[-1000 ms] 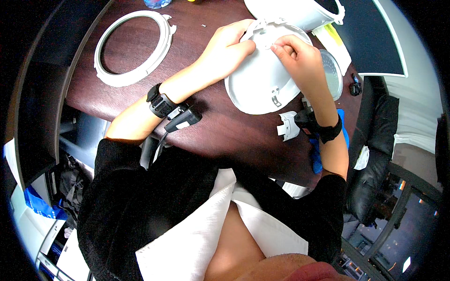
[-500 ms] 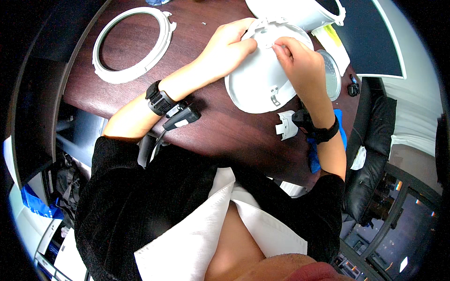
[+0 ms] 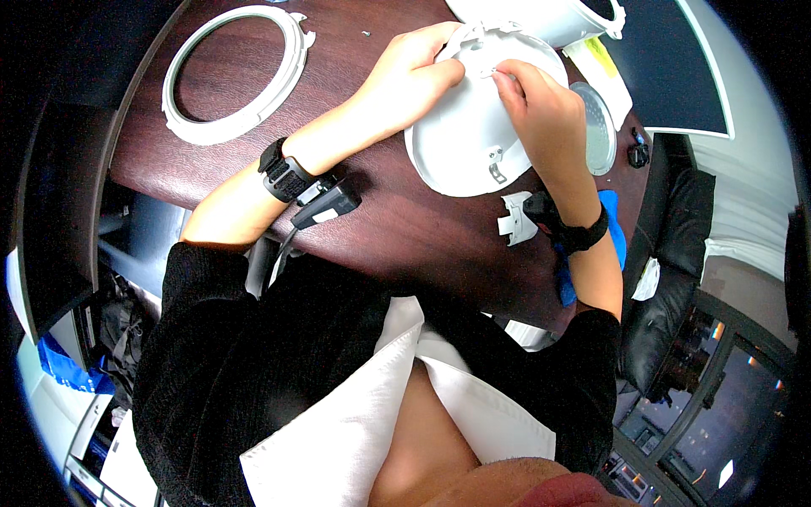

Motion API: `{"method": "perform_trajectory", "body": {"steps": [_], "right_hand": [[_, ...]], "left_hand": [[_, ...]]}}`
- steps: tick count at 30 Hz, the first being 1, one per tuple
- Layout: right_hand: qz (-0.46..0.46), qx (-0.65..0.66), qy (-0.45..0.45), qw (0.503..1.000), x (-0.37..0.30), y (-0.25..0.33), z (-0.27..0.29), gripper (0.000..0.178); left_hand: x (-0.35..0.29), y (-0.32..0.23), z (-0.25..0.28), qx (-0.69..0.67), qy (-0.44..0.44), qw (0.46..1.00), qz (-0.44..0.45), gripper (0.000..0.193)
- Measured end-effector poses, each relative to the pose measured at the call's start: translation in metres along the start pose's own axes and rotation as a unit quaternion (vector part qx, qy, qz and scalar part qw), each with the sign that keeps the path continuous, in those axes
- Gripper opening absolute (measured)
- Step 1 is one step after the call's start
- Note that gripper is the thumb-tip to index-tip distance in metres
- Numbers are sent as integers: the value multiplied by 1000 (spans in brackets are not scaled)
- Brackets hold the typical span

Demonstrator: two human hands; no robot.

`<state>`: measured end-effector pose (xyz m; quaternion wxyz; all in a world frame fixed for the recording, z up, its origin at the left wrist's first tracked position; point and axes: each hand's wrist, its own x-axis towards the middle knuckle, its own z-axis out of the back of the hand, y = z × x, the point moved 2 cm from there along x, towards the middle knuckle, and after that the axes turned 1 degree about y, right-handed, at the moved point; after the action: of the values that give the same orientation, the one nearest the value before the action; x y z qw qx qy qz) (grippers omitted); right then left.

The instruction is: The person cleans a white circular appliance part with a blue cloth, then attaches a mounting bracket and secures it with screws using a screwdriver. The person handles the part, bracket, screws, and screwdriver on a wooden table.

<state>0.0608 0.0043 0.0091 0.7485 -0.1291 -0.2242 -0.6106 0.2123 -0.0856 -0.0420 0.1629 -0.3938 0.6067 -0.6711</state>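
Note:
A round white plastic cover (image 3: 460, 144) lies on the dark wooden table (image 3: 397, 228). My left hand (image 3: 411, 78) grips its upper left rim, fingers curled over the edge. My right hand (image 3: 541, 106) rests on its upper right part, with thumb and fingertips pinched at a small spot near the top. Whether a small part sits between those fingertips is hidden. Both wrists wear black bands with a small device attached.
A large white plastic ring (image 3: 232, 72) lies at the far left of the table. A white cylindrical housing (image 3: 549, 17) stands behind the cover. A round perforated metal disc (image 3: 597, 127), a small white clip (image 3: 513, 218) and a blue cloth (image 3: 615, 241) lie to the right.
Both hands stay on the white cover; my right hand's fingers have shifted slightly toward the top of the cover. The view has drifted a little.

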Motion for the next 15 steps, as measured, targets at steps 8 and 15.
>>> {"method": "perform_trajectory", "body": {"steps": [8,15], "right_hand": [[-11,-19,-5,1000,-1,0,-4,11],[-24,-20,-8,999,-1,5,-2,11]], "left_hand": [[-1,3,-1,-17,-11,1000,3,33],[-1,2,-2,-14,-10,1000,-5,34]]}}
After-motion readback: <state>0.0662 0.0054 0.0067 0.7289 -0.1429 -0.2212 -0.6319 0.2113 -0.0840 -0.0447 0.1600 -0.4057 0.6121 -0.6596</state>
